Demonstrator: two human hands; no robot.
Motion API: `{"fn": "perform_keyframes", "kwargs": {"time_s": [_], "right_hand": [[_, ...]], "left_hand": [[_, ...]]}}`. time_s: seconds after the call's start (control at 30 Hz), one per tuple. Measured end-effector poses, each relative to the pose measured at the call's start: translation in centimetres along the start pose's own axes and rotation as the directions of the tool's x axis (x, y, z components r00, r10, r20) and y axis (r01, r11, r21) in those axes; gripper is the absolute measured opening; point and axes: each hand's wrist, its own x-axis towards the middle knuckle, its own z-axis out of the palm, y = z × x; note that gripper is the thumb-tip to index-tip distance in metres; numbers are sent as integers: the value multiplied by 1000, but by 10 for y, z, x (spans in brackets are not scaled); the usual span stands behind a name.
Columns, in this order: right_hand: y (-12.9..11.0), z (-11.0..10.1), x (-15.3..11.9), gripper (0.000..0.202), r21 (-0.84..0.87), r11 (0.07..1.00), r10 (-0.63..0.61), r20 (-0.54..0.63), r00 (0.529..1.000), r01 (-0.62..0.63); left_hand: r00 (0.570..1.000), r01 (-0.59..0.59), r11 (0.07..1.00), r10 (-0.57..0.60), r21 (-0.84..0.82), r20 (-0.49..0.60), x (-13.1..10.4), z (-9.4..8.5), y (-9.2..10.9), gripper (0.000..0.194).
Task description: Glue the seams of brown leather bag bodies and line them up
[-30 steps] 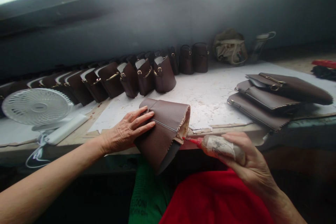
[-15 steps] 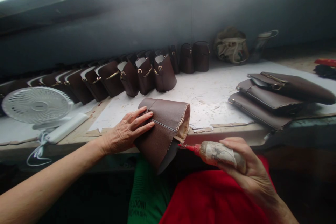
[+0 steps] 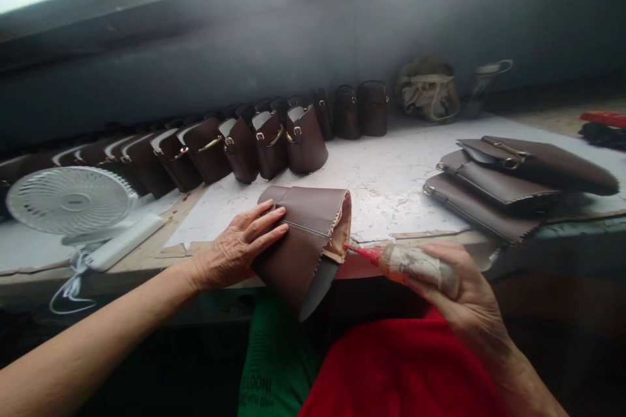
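A dark brown leather piece (image 3: 306, 221) lies on its side at the table's front edge, its zigzag-cut open end with beige lining turned right. My left hand (image 3: 244, 241) rests on its left part, fingers spread over the leather; the thumb is hidden. Wrapped round a glue-like bottle (image 3: 415, 268) with a worn label is my right hand (image 3: 460, 287). The bottle's red nozzle points left, its tip at the right rim of the open end. A grey flap hangs below the opening.
Rows of brown bags (image 3: 306, 140) stand at the back and left. A white fan (image 3: 73, 201) sits at the left, flat brown bags (image 3: 503, 189) are stacked at the right. Behind are a cloth bundle (image 3: 428, 91) and a clear bottle (image 3: 482, 88).
My right hand has raised the bottle slightly, and its nozzle tip has moved up and right along the open end. The flap has shifted a little. My left hand stays on the leather.
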Motion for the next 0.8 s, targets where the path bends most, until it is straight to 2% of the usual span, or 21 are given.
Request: {"fn": "perform_keyframes", "kwargs": {"time_s": [0.2, 0.37, 0.53, 0.7, 0.8], "right_hand": [[1, 4, -9, 39, 87, 996, -4, 130, 991, -7], [0, 4, -11, 41, 64, 996, -61, 61, 996, 57], [-2, 2, -11, 40, 85, 996, -24, 142, 990, 12], [-2, 4, -6, 41, 80, 996, -53, 60, 997, 49], [-3, 5, -7, 39, 79, 996, -42, 92, 995, 35]], "left_hand": [[1000, 1, 1000, -1, -6, 2, -1, 1, 2, 97], [1000, 23, 1000, -23, -6, -13, -4, 4, 3, 99], [1000, 11, 1000, -11, -5, -29, -3, 5, 3, 101], [1000, 24, 1000, -24, -8, -18, -3, 7, 4, 101], [999, 34, 999, -34, -9, -4, -5, 7, 5, 103]]}}
